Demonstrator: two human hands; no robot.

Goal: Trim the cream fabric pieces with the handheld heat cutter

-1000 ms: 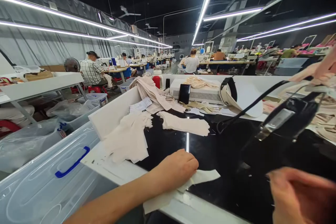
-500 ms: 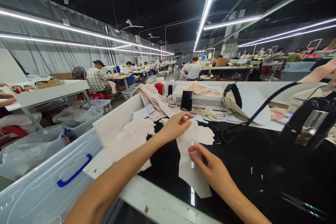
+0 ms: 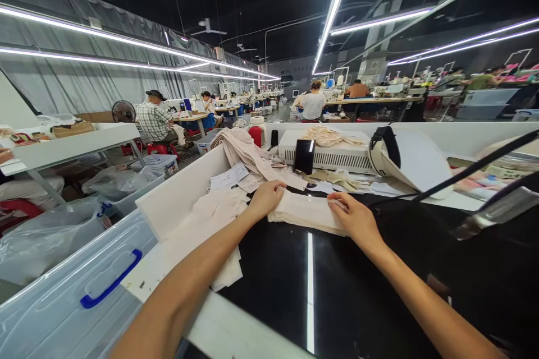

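Observation:
A short stack of cream fabric pieces [image 3: 305, 212] lies across the glossy black tabletop, its layered edges facing me. My left hand [image 3: 267, 200] is closed at the stack's left end, fingertips on its far corner. At the other end my right hand [image 3: 357, 220] pinches the fabric between thumb and fingers. Left of my left forearm, more cream cut pieces [image 3: 206, 219] are spread in a loose pile, partly behind that arm. A white paper label [image 3: 228, 176] with print sits just above this pile, beside draped beige fabric strips [image 3: 248, 157].
Behind the stack stand a black phone [image 3: 304, 156], a white vented box [image 3: 337, 151], a red thread cone [image 3: 255, 136] and a cream visor [image 3: 385, 154]. A black cable [image 3: 475, 165] crosses at right. A lidded plastic bin [image 3: 84, 286] stands left. Co-workers sit at machines beyond.
The fabric has gone from hanging lengthwise toward me to lying crosswise as a stack. My right hand moved up and away to its right end; my left hand shifted slightly left.

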